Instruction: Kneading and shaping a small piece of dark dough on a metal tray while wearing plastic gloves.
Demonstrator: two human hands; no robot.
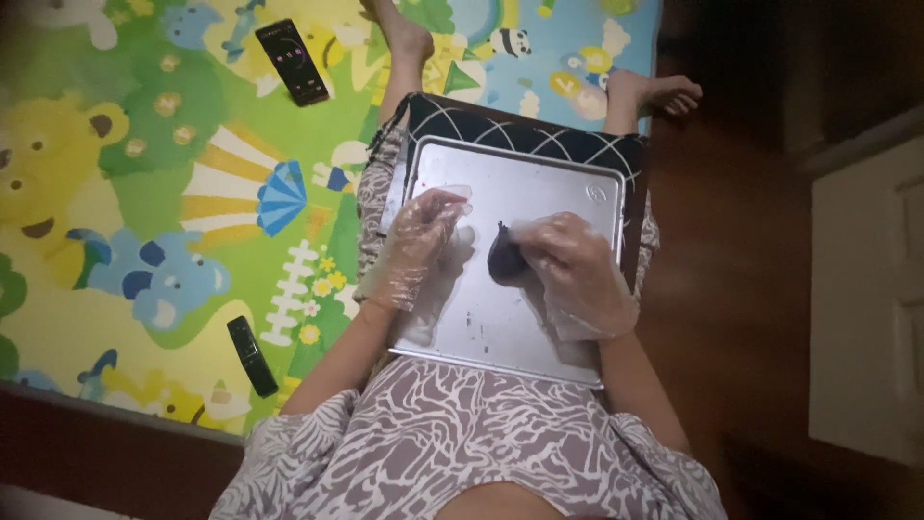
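Note:
A silver metal tray (539, 173) rests on my lap over a dark cushion with a white lattice pattern (525, 130). Both my hands wear thin clear plastic gloves. My right hand (573, 265) is closed on a small dark purple lump (502, 258) pressed against the tray's middle. My left hand (419, 241) hovers just left of it over the tray, fingers loosely spread, holding nothing.
A colourful cartoon play mat (173, 193) covers the floor to the left. On it lie a black phone (292, 61) at the top and a black remote (251, 355) lower down. My bare feet (654, 93) reach past the cushion. Dark wooden floor and a white door stand at the right.

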